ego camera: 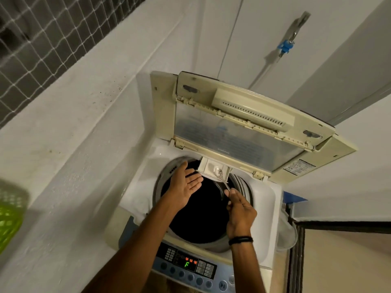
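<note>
A top-loading washing machine [266, 199] stands below me with its folded lid [243, 127] raised. A small white detergent drawer [209, 167] is pulled out over the dark drum [198, 216]. My right hand [240, 210] pinches the handle of a metal spoon [220, 174], whose bowl lies in the drawer with some powder on it. My left hand [184, 185] is held flat with straight fingers, palm up, its fingertips at the drawer's left front corner.
The control panel [186, 265] at the machine's front is lit, showing a green F and red lights. A green plastic basket [9, 214] sits on the white ledge at left. A tap with a blue fitting [286, 47] and hose is on the back wall.
</note>
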Motion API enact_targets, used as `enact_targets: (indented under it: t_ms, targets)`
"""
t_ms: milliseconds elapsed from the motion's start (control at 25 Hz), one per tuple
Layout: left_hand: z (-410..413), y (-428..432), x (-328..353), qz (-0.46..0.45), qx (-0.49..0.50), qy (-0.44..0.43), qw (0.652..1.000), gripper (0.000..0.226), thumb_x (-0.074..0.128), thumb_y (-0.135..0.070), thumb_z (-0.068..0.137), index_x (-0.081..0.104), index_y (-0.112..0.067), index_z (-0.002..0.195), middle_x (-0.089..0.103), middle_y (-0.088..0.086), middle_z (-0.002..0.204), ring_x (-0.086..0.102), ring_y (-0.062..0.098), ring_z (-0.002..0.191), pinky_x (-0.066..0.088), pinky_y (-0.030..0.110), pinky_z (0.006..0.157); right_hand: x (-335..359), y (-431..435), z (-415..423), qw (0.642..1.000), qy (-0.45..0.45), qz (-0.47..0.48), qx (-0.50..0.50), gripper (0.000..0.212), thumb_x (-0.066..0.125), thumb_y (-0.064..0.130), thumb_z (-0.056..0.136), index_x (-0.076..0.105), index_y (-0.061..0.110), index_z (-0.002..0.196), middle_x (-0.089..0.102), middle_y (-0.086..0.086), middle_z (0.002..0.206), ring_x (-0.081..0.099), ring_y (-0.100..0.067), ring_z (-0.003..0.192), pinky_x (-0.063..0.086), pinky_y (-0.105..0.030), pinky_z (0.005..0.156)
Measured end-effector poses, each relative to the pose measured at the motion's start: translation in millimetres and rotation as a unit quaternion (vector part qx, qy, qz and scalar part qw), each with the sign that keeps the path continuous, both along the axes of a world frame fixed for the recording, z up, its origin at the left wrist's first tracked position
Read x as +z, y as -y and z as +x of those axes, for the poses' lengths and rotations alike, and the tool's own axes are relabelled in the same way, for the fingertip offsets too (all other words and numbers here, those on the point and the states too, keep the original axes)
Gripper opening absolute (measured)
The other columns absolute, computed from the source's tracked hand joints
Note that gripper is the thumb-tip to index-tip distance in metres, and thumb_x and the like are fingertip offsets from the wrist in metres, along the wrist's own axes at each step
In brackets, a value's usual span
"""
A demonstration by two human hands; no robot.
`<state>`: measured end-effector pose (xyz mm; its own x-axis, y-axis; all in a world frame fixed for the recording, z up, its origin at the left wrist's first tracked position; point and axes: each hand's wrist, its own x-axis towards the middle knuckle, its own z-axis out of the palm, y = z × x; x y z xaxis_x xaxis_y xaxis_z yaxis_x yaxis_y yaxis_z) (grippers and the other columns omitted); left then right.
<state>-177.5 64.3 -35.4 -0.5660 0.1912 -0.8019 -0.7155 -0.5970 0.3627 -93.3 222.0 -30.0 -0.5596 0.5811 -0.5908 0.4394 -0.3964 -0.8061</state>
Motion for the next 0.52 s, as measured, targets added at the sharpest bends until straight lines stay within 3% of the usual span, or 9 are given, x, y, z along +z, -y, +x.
enact_targets:
  t_ms: [120, 240, 360, 400, 440, 520]
  targets:
    - [38, 25, 55, -0.047, 0.016, -0.073, 0.996, 0.055, 0.051, -0.050, 0.096, 0.059, -0.006, 0.128, 0.072, 0.017, 0.114, 0.069, 0.029, 0.107, 0.053, 0.038, 0.094, 45, 16, 13, 0.994, -0.053, -0.087, 0.042, 0.022, 0.068, 0.010, 0.090, 0.073, 0.002, 0.109, 0.077, -0.011, 0.096, 0.054, -0.007, 0.060, 0.052, -0.014, 0.054]
    - [90, 57, 116, -0.104, 0.028, -0.173, 0.979, 0.055, 0.049, -0.055, 0.095, 0.063, -0.011, 0.125, 0.075, 0.009, 0.110, 0.072, 0.022, 0.104, 0.055, 0.033, 0.088, 94, 44, 17, 0.983, -0.067, -0.101, 0.136, 0.025, 0.065, 0.011, 0.092, 0.070, -0.003, 0.112, 0.074, -0.012, 0.090, 0.049, -0.007, 0.057, 0.045, -0.012, 0.046]
    - [146, 94, 171, -0.164, 0.063, -0.263, 0.949, 0.060, 0.050, -0.064, 0.088, 0.065, -0.018, 0.123, 0.075, 0.007, 0.113, 0.071, 0.022, 0.107, 0.054, 0.031, 0.089, 149, 76, 25, 0.951, -0.144, -0.120, 0.245, 0.017, 0.062, 0.007, 0.094, 0.074, 0.005, 0.106, 0.075, -0.004, 0.087, 0.056, -0.001, 0.061, 0.046, -0.008, 0.051]
    - [164, 107, 187, -0.188, 0.089, -0.278, 0.938, 0.062, 0.052, -0.067, 0.083, 0.066, -0.019, 0.121, 0.075, 0.007, 0.112, 0.071, 0.023, 0.106, 0.053, 0.030, 0.088, 165, 90, 27, 0.924, -0.176, -0.115, 0.320, 0.018, 0.063, 0.003, 0.093, 0.074, 0.011, 0.104, 0.074, 0.002, 0.089, 0.058, 0.004, 0.069, 0.047, -0.005, 0.060]
    - [180, 119, 201, -0.212, 0.120, -0.289, 0.926, 0.063, 0.054, -0.067, 0.080, 0.069, -0.019, 0.118, 0.075, 0.009, 0.111, 0.071, 0.025, 0.105, 0.053, 0.030, 0.087, 187, 105, 27, 0.881, -0.187, -0.175, 0.398, 0.025, 0.063, -0.001, 0.091, 0.073, 0.017, 0.106, 0.070, 0.006, 0.092, 0.057, 0.007, 0.078, 0.046, -0.004, 0.068]
    - [212, 143, 226, -0.261, 0.196, -0.305, 0.895, 0.058, 0.058, -0.066, 0.076, 0.073, -0.022, 0.111, 0.075, 0.011, 0.109, 0.071, 0.029, 0.103, 0.053, 0.033, 0.086, 203, 139, 27, 0.828, -0.198, -0.200, 0.485, 0.025, 0.065, -0.001, 0.088, 0.075, 0.015, 0.104, 0.068, 0.001, 0.090, 0.053, 0.003, 0.076, 0.045, -0.008, 0.069]
